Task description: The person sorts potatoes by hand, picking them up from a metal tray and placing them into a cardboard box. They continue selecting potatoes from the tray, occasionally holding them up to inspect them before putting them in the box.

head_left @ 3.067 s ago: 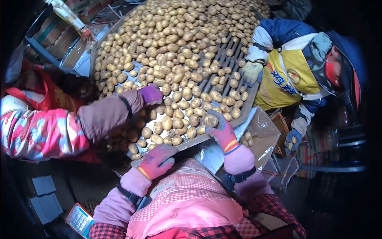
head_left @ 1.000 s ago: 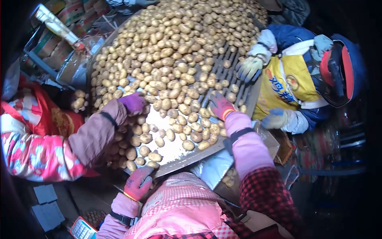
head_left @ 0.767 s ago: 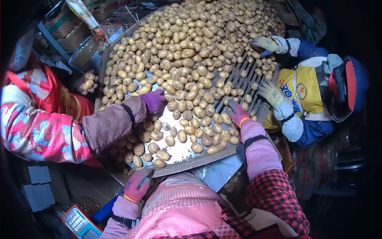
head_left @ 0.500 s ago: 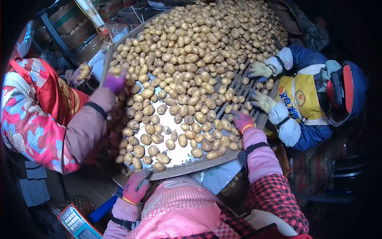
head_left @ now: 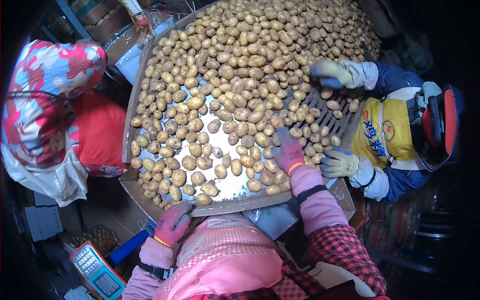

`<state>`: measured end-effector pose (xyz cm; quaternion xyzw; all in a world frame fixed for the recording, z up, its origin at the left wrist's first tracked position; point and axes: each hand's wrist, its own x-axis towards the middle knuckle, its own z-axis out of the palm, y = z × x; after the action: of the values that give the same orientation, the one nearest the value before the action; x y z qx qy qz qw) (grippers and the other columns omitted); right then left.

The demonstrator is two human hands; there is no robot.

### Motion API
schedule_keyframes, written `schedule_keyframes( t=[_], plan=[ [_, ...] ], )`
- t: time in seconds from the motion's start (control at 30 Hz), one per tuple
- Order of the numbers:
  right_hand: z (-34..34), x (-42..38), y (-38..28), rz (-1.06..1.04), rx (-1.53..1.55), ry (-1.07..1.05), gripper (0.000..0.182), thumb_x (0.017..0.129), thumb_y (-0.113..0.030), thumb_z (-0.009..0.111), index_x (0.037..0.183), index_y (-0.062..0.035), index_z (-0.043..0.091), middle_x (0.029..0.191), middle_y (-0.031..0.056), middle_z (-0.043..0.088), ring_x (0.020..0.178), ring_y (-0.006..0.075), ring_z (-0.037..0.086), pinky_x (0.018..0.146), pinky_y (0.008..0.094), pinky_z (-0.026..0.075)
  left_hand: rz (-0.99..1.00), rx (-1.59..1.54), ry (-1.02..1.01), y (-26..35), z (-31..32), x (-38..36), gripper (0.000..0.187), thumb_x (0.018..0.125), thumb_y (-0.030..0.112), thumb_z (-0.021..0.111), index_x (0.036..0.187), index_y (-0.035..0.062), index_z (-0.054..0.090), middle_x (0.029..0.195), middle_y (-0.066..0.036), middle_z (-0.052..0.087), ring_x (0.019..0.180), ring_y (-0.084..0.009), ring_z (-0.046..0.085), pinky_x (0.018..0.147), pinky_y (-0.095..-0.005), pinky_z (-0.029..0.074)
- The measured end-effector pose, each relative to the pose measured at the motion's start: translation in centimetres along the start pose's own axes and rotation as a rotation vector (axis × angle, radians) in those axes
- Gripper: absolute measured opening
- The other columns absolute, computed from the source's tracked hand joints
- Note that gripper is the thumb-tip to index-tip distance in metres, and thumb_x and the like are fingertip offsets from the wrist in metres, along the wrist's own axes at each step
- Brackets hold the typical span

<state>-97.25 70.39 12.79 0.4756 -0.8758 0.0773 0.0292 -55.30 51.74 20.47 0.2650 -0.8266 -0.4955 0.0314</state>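
My left hand (head_left: pixel 172 224), in a pink glove with grey fingertips, rests at the front rim of the sorting table, thumb apart from the fingers and no potato in it. Reaching over the table's right front, my right hand (head_left: pixel 288 151) wears a matching glove; its fingers are stretched out, touching the potatoes there. Loose potatoes (head_left: pixel 220 171) lie scattered on the shiny metal sheet (head_left: pixel 230 189) before me. Behind them a thick heap of potatoes (head_left: pixel 250 50) covers the back of the table.
A co-worker's gloved hand (head_left: pixel 340 164) is beside my right hand; their other hand (head_left: pixel 332 74) is blurred over the slatted grate (head_left: pixel 320 107). Another person in a patterned jacket (head_left: pixel 55 75) bends at the left. A scale (head_left: pixel 99 270) stands lower left. A wooden rim (head_left: pixel 240 205) edges the table.
My right hand has moved left and away from me over the potatoes. The left person has turned away and withdrawn their hands from the table. The right co-worker's hands have moved apart.
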Motion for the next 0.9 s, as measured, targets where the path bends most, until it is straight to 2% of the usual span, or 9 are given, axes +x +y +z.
schedule_keyframes(
  t=[0.2,0.27,0.37,0.43,0.47,0.53,0.67,0.83,0.9],
  plan=[
    [-3.7,-1.8,-3.1,0.098,-0.012,0.073,0.061,0.089,-0.036,0.055,0.143,-0.0110,0.041,0.147,0.0170,0.039,0.135,0.0384,0.035,0.111,0.0507,0.028,0.051,0.018,0.015,0.1,-0.5,0.0,0.041,0.086,0.018,0.062,0.125,0.0062,0.059,0.123,-0.017,0.061,0.116,-0.0346,0.056,0.100,-0.0415,0.044],
    [-2.9,-3.1,-8.4,0.035,-0.117,-0.374,0.063,0.088,-0.037,0.056,0.142,-0.0091,0.042,0.147,0.0184,0.037,0.136,0.0397,0.033,0.111,0.0519,0.027,0.048,0.002,0.024,-0.4,-0.4,-0.3,0.041,0.086,0.018,0.062,0.125,0.0062,0.059,0.123,-0.017,0.061,0.116,-0.0347,0.056,0.100,-0.0415,0.043],
    [-3.2,-3.2,-10.2,-0.301,0.179,-0.072,0.043,0.082,-0.025,0.059,0.120,-0.0049,0.061,0.129,0.0215,0.053,0.121,0.0380,0.049,0.100,0.0518,0.038,0.071,0.026,0.037,-0.3,-0.9,-0.1,0.041,0.086,0.018,0.062,0.125,0.0063,0.059,0.124,-0.017,0.061,0.116,-0.0348,0.056,0.100,-0.0417,0.043],
    [-3.5,2.5,-9.9,-0.265,-0.237,-0.563,0.036,0.080,-0.024,0.060,0.111,-0.0044,0.064,0.111,0.0187,0.062,0.109,0.0370,0.056,0.097,0.0484,0.041,0.076,0.059,0.042,-0.2,-0.9,-0.3,0.041,0.085,0.018,0.062,0.125,0.0065,0.059,0.124,-0.017,0.060,0.116,-0.0348,0.056,0.100,-0.0419,0.043],
    [-2.6,4.7,-8.0,-0.003,0.011,-0.296,0.017,0.086,-0.016,0.050,0.091,-0.0086,0.064,0.099,0.0116,0.066,0.103,0.0325,0.059,0.093,0.0505,0.042,0.082,0.041,0.051,-0.3,-0.8,-0.5,0.041,0.085,0.018,0.063,0.125,0.0067,0.060,0.124,-0.016,0.061,0.117,-0.0346,0.056,0.101,-0.0420,0.043],
    [-3.7,7.9,-6.6,-0.076,0.268,0.345,0.038,0.086,-0.023,0.058,0.120,-0.0071,0.060,0.121,0.0212,0.057,0.114,0.0391,0.051,0.099,0.0480,0.039,0.074,0.031,0.058,-0.6,-0.7,-1.0,0.041,0.085,0.019,0.064,0.124,0.0069,0.061,0.124,-0.015,0.061,0.118,-0.0345,0.055,0.102,-0.0421,0.043],
    [2.7,12.5,-5.3,-0.128,0.155,-0.068,0.048,0.080,-0.032,0.066,0.127,-0.0246,0.059,0.129,0.0157,0.052,0.120,0.0382,0.046,0.103,0.0473,0.036,0.070,0.070,0.059,-1.0,-0.1,-2.1,0.040,0.084,0.018,0.065,0.123,0.0072,0.062,0.124,-0.014,0.062,0.119,-0.0343,0.055,0.105,-0.0422,0.041],
    [-0.9,5.6,-5.3,-0.331,0.119,0.156,0.026,0.071,-0.021,0.071,0.096,-0.0162,0.069,0.103,0.0084,0.061,0.099,0.0301,0.057,0.085,0.0419,0.048,-0.015,0.029,0.162,-1.4,-0.5,-3.9,0.040,0.084,0.018,0.064,0.122,0.0070,0.063,0.122,-0.014,0.063,0.118,-0.0347,0.056,0.105,-0.0432,0.041],
    [-1.1,2.6,-3.4,-0.171,0.213,0.230,0.022,0.070,-0.015,0.071,0.092,-0.0137,0.069,0.100,0.0095,0.061,0.095,0.0313,0.058,0.082,0.0442,0.047,-0.027,-0.017,0.206,-2.6,-0.3,-4.8,0.039,0.084,0.017,0.064,0.121,0.0062,0.063,0.122,-0.015,0.063,0.119,-0.0348,0.055,0.105,-0.0440,0.041]
  ],
)
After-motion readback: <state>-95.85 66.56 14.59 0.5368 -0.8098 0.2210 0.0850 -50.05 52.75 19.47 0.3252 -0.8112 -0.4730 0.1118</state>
